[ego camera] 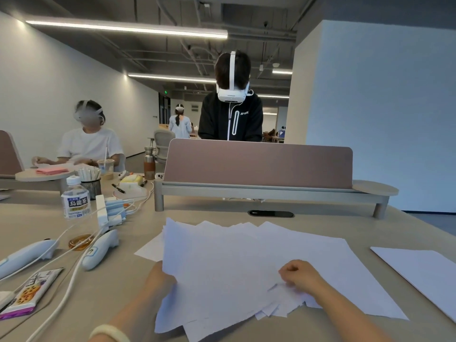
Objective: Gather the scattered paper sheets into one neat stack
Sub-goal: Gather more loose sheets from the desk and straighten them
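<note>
Gathering step underway: fanned paper pile (pixel 222 262) mid-desk, my right hand (pixel 299 274) clenched on its top sheets. My left hand (pixel 161 275) mostly hidden behind pile's left edge, grip can't tell. Stray sheet (pixel 424 275) apart at right. Next, I judge: fetch stray, square edges.

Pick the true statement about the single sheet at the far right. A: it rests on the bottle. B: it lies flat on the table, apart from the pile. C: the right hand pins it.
B: the single sheet lies flat on the table, bare tabletop between it and the pile that the left hand and right hand touch.
</note>
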The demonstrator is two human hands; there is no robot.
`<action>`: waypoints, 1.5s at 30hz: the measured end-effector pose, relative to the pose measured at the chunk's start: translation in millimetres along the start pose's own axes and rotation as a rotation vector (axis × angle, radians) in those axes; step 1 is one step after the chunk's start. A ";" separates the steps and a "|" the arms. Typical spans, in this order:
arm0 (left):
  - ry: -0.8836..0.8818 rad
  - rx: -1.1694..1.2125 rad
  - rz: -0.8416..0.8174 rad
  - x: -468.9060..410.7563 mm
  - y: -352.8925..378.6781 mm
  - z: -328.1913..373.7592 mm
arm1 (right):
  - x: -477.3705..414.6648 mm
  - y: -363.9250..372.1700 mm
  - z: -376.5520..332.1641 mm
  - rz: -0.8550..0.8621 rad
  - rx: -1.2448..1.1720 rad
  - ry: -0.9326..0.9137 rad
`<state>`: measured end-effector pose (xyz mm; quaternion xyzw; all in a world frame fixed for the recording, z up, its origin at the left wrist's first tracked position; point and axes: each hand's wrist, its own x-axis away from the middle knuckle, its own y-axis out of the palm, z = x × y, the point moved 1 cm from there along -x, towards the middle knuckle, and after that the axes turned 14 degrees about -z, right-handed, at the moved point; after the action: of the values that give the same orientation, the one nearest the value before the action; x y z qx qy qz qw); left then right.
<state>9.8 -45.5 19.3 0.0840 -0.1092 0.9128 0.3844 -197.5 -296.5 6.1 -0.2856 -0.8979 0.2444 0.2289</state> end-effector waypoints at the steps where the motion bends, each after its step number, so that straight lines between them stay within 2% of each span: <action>1: 0.000 -0.006 0.002 2.5 -0.2 2.3 | -1.6 -5.3 5.7 0.071 0.066 0.018; 4: 0.006 -0.019 0.023 0.3 -3.2 1.2 | -2.2 -11.8 20.0 0.148 0.160 0.120; 6: 0.003 -0.038 0.038 -5.8 -5.7 -3.3 | -3.6 -7.2 23.7 0.121 0.212 0.178; 9: 0.018 -0.063 0.048 -8.6 -3.5 -2.6 | -11.1 5.6 24.5 0.087 0.421 0.243; 15: 0.063 -0.036 0.020 -15.2 3.4 0.0 | -17.6 11.2 14.0 0.049 0.594 0.221; 18: 0.101 -0.023 0.006 -14.8 11.7 6.2 | -21.9 5.0 6.3 0.079 0.504 0.176; 21: 0.114 0.044 -0.021 -14.2 19.5 10.7 | -37.6 -8.4 5.3 0.153 0.174 0.127; 24: 0.089 0.166 -0.011 -15.0 17.0 11.6 | -53.4 -23.0 4.8 0.121 -0.095 0.113; 26: 0.080 0.214 -0.011 -12.4 14.2 13.6 | -60.1 -26.9 5.5 0.074 -0.047 0.139; 29: 0.084 0.224 -0.043 -13.2 13.0 12.9 | -60.6 -24.6 2.2 0.072 0.319 0.244; 31: 0.077 0.247 -0.048 -15.2 15.0 10.7 | -60.6 -17.6 -0.5 0.049 0.448 0.246; 33: 0.084 0.273 -0.061 -17.2 18.5 9.5 | -61.1 -9.5 -2.2 0.014 0.464 0.189; 36: 0.080 0.313 -0.084 -20.4 23.8 9.5 | -64.3 -4.1 -3.9 -0.002 0.351 0.121; 40: 0.076 0.317 -0.044 -27.2 30.0 6.7 | -68.9 -11.2 -6.4 -0.023 0.231 0.149; 45: 0.171 0.250 -0.052 -18.9 39.5 14.5 | -66.1 -8.1 -3.6 -0.014 0.424 0.237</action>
<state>-4.5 -89.2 23.5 0.0559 0.0409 0.9129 0.4023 -150.4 -342.5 -4.5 -0.2518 -0.7954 0.3905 0.3891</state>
